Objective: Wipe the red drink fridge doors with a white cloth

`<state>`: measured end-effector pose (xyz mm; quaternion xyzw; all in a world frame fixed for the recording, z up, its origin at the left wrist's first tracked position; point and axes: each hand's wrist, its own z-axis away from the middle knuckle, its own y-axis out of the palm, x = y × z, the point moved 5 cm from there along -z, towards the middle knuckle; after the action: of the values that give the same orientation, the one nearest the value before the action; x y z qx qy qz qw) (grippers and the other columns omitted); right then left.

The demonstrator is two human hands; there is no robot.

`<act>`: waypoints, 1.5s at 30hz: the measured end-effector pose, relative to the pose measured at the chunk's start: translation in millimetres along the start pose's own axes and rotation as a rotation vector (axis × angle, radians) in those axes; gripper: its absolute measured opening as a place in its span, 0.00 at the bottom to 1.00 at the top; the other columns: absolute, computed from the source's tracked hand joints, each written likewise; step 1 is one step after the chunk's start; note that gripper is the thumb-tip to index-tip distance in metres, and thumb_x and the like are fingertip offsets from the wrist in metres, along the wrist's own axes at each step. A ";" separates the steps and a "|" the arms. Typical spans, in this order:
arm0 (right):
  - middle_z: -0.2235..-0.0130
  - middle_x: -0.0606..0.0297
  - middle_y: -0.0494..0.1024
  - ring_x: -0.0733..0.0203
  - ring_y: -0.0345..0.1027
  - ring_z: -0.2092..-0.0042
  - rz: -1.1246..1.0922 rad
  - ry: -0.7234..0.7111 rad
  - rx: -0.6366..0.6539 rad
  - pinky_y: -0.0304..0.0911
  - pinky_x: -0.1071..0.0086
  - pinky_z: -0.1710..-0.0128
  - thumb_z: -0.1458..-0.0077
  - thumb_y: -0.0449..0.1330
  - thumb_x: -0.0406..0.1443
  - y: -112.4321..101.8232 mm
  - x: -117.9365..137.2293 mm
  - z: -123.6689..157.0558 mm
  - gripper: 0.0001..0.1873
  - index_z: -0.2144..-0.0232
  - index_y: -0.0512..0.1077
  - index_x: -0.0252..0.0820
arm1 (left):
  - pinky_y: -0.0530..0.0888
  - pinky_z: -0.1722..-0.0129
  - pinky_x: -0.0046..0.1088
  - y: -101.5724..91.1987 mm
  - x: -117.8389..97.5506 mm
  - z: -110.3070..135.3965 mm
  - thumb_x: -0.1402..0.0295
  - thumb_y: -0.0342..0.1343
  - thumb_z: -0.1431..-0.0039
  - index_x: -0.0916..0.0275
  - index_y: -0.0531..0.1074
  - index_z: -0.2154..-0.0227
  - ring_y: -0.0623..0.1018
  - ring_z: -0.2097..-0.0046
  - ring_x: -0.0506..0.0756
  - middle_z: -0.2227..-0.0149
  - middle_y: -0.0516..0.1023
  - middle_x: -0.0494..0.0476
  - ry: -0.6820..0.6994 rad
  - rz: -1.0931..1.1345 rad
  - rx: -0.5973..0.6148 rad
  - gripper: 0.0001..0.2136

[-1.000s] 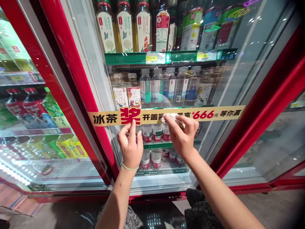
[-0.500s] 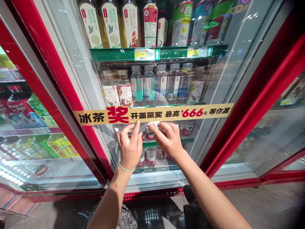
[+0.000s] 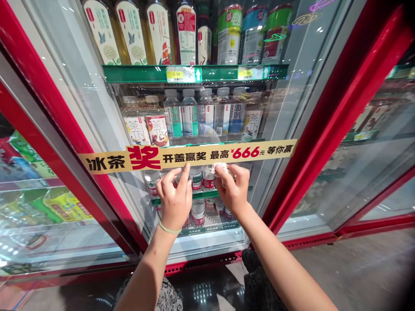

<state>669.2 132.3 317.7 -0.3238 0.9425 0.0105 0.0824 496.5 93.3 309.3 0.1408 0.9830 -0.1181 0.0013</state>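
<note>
My left hand [image 3: 175, 196], with a pale green band [image 3: 170, 229] at the wrist, is at the glass door just under a yellow printed strip [image 3: 191, 156]. Its index finger points up to the strip's lower edge, the other fingers are loosely bent and apart, and I see nothing held. Beside it, my right hand [image 3: 234, 185] grips a crumpled white cloth [image 3: 221, 166] between thumb and fingers. The cloth is at the strip's lower edge, below the red number; whether it is cloth or tissue is hard to tell.
Behind the glass, bottles [image 3: 189, 114] stand on shelves with a green price rail [image 3: 142, 74]. Red door frames [image 3: 301, 142] rise on both sides. A second cooler section [image 3: 58, 201] with packaged drinks is at left. Grey floor [image 3: 363, 268] lies at lower right.
Both hands have shifted right along the strip. The white cloth, flatter under the right fingers before, now looks more bunched. My view has also moved right.
</note>
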 end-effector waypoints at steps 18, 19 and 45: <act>0.54 0.59 0.70 0.57 0.67 0.55 0.020 0.035 -0.033 0.66 0.62 0.56 0.42 0.60 0.27 -9.5 -24.5 3.3 0.25 0.43 0.71 0.49 | 0.66 0.41 0.44 10.0 -18.2 1.7 0.76 0.59 0.37 0.52 0.65 0.33 0.68 0.45 0.62 0.46 0.68 0.66 0.042 -0.035 0.030 0.30; 0.54 0.59 0.70 0.56 0.67 0.55 0.020 0.020 -0.022 0.66 0.62 0.57 0.42 0.60 0.27 -9.4 -24.5 3.9 0.24 0.44 0.71 0.49 | 0.66 0.41 0.43 10.6 -18.9 2.1 0.76 0.59 0.37 0.52 0.65 0.33 0.68 0.45 0.61 0.45 0.68 0.66 0.046 -0.038 0.031 0.30; 0.52 0.60 0.65 0.57 0.67 0.52 0.127 0.109 -0.063 0.69 0.62 0.56 0.41 0.58 0.25 -28.3 -74.7 26.7 0.27 0.44 0.70 0.55 | 0.64 0.41 0.42 16.6 -21.7 3.8 0.76 0.61 0.38 0.47 0.56 0.29 0.70 0.44 0.61 0.46 0.70 0.65 0.088 0.014 -0.009 0.37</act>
<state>748.5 157.4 304.4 -0.2659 0.9634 0.0276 0.0199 521.9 101.9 302.5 0.1529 0.9816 -0.1072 -0.0404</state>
